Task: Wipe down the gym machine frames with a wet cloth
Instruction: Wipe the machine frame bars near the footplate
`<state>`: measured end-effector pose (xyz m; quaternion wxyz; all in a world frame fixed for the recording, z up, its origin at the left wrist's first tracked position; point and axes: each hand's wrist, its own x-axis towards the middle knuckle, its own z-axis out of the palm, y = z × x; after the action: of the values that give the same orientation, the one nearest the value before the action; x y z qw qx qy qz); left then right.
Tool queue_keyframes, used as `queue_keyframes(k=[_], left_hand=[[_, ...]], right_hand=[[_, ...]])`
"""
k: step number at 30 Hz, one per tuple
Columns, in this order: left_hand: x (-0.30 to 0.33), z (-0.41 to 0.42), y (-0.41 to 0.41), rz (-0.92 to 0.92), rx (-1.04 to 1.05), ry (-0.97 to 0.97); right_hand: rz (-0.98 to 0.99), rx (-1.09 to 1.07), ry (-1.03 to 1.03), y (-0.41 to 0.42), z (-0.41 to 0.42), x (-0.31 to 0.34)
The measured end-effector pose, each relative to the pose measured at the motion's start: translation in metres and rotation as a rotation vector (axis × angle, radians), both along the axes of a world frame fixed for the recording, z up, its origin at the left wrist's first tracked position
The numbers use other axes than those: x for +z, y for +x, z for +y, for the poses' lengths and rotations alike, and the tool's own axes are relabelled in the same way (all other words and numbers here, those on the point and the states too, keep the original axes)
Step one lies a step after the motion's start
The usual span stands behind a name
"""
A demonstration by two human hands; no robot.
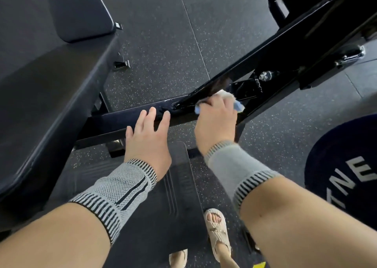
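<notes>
Black padding covers the bench [47, 80] at the far left, above the speckled rubber floor [163, 43]. Just right of it, the left hand [146, 137] is laid flat with straight fingers on a black frame bar [122, 118]. Further right, a white-and-blue cloth [228, 100] is gripped by the right hand [216, 121] and pressed against the slanted frame beam [265, 49] where it meets the bar. Grey knit wrist sleeves are worn on both forearms. A dark round mat [342, 165] with white letters is seen at the right edge.

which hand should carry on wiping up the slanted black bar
Right hand: it already grips the white and blue cloth against the slanted black metal bar. The left hand only rests open.
</notes>
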<state>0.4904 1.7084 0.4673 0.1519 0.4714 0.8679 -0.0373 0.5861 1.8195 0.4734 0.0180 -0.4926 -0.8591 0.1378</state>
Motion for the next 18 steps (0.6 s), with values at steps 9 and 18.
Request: queue_keyframes(k=[9, 18], left_hand=[[0.005, -0.002, -0.005, -0.041, 0.007, -0.011], [-0.001, -0.01, -0.019, -0.079, -0.027, 0.059]], right_hand=[[0.082, 0.022, 0.027, 0.01, 0.006, -0.009], [0.255, 0.337, 0.137, -0.035, -0.028, -0.012]])
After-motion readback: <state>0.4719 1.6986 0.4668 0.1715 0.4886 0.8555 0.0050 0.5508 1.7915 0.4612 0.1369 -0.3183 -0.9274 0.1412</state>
